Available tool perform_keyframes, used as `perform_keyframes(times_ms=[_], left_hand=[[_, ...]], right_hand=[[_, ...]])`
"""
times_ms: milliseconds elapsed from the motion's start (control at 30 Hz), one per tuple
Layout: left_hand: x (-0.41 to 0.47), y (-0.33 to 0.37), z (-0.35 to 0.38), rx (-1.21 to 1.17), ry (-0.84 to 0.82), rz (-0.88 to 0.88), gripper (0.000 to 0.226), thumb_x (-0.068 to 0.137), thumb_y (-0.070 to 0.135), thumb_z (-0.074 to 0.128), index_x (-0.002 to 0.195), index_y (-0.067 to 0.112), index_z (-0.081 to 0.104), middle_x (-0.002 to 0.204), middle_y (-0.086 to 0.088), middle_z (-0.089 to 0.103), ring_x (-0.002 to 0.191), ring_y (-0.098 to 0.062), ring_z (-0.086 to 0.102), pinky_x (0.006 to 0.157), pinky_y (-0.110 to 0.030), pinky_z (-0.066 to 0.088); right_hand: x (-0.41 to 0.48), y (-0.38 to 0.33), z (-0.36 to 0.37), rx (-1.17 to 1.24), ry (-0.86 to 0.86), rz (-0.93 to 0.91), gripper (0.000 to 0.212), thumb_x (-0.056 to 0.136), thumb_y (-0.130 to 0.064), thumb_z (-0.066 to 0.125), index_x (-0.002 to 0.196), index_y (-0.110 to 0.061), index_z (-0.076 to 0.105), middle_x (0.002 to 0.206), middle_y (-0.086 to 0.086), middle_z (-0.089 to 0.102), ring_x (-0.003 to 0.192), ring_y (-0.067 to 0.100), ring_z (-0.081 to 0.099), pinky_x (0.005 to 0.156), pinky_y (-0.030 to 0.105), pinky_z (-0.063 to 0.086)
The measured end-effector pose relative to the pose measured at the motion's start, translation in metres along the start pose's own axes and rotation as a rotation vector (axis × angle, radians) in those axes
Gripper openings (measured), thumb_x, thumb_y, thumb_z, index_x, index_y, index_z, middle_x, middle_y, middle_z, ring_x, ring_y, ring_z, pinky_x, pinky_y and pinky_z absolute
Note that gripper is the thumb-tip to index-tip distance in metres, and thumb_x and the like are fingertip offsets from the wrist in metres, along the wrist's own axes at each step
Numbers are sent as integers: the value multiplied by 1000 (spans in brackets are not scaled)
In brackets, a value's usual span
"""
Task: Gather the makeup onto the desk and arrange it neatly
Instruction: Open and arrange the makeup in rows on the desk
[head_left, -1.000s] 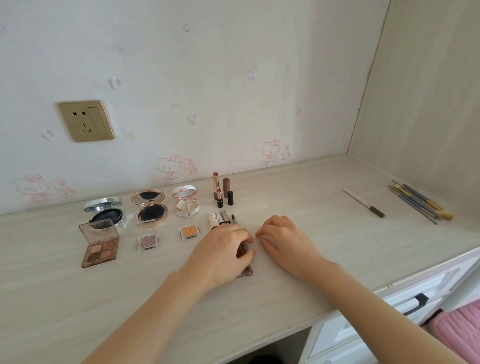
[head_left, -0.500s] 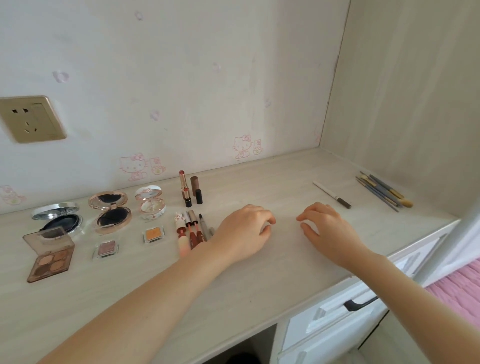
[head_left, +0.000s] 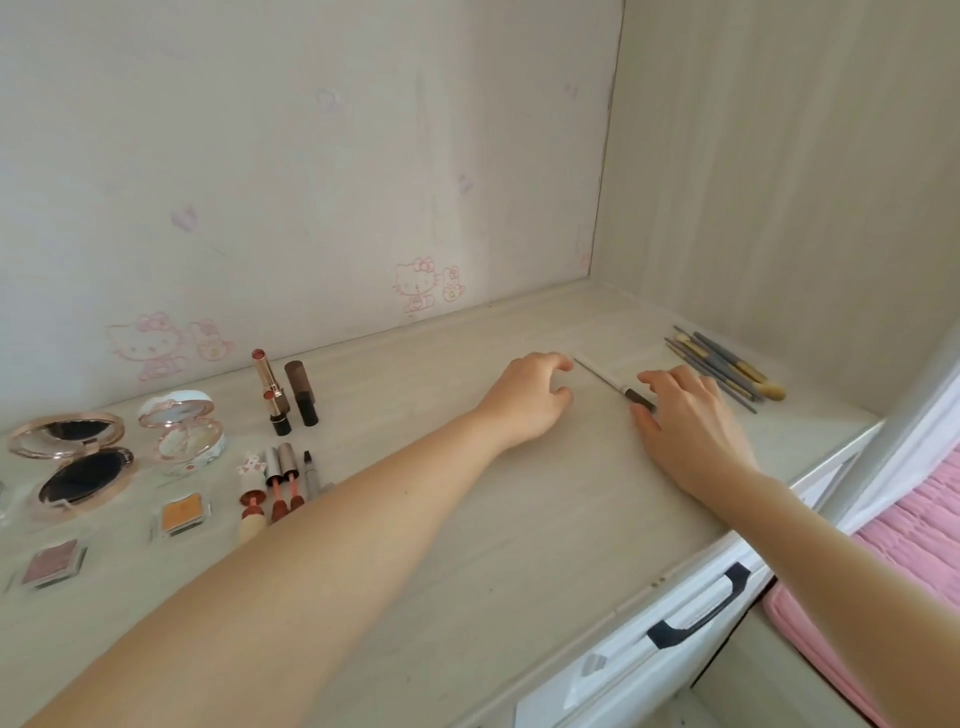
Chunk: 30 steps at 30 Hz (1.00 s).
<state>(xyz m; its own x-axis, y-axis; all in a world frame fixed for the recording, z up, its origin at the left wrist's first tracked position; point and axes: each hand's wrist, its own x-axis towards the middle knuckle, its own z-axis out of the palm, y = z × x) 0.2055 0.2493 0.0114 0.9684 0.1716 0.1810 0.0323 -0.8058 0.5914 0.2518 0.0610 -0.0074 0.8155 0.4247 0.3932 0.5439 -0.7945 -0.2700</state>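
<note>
Probably bound for the makeup rows at 9 o'clock, the liner pencil lies at 1 o'clock on the surface, with the left hand loosely curled and empty and the right hand curving over its dark end, grip unclear.

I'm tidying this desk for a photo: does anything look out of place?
Yes. The white pencil lies slanted and alone between the left hand and right hand, far from the lipsticks arranged at left. The brushes at far right lie in a loose bunch. Nothing looks spilled.

I see pale wood-grain desk; pink cartoon-cat prints on off-white wall, 11 o'clock; white, dark-tipped pencil; grey-gold brushes, 2 o'clock.
</note>
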Motion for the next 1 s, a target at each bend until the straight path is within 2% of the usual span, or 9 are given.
perform_keyframes(times_ms=[100,233,367,433,600,733,833,900,1000], left_hand=[[21,-2,6,44,-48,20,50,92,15,52,141,14,42,146,-9,42,136,-24,36,112,-28,26],[42,-5,17,103,-100,85,55,94,14,49,147,17,34,153,-7,32,143,-24,24,117,-30,18],[53,-10,24,162,-235,99,50,99,18,42,148,24,31,158,-1,22,147,-26,8,120,-35,8],[53,-13,23,162,-232,113,47,99,19,42,146,23,36,156,-2,26,146,-27,12,120,-36,10],[38,-16,17,187,-122,183,39,94,17,46,133,19,54,136,-6,50,130,-27,38,111,-40,30],[19,-16,6,177,-18,198,26,93,13,52,115,16,66,113,-9,59,114,-24,46,95,-31,39],[3,-16,-5,152,54,187,17,91,12,57,102,16,71,104,-6,63,105,-18,50,83,-22,37],[-8,-16,-13,120,58,171,15,90,12,58,99,16,70,103,-4,63,104,-16,49,83,-22,37],[-27,-14,-24,98,57,166,13,91,12,58,96,18,68,102,-1,63,103,-17,50,83,-25,38]], right_hand=[[5,1,5,-20,-21,24,45,96,-33,47,135,-13,45,124,10,54,114,32,45,92,43,44],[5,2,9,-66,3,9,36,97,-32,43,124,-11,56,116,10,55,108,32,47,89,42,45],[6,4,11,-80,34,-15,29,97,-26,44,114,-12,63,109,7,56,100,28,48,83,39,45],[6,5,12,-102,29,-23,27,97,-26,43,112,-14,63,106,4,57,96,25,48,82,37,45],[4,3,10,-84,45,-18,24,97,-26,45,106,-13,63,102,4,57,93,24,47,80,38,44],[4,3,8,-48,2,-53,23,97,-26,46,107,-16,64,105,2,57,95,23,46,84,37,43],[0,0,2,87,24,-102,18,94,-23,54,104,-16,67,102,0,61,98,22,45,82,29,38],[-5,-4,-3,174,61,-108,14,92,-21,58,101,-16,68,97,-1,63,97,21,46,78,24,33],[-18,-16,-8,249,56,-136,11,92,-19,59,100,-17,66,92,-5,64,93,19,49,74,24,36]])
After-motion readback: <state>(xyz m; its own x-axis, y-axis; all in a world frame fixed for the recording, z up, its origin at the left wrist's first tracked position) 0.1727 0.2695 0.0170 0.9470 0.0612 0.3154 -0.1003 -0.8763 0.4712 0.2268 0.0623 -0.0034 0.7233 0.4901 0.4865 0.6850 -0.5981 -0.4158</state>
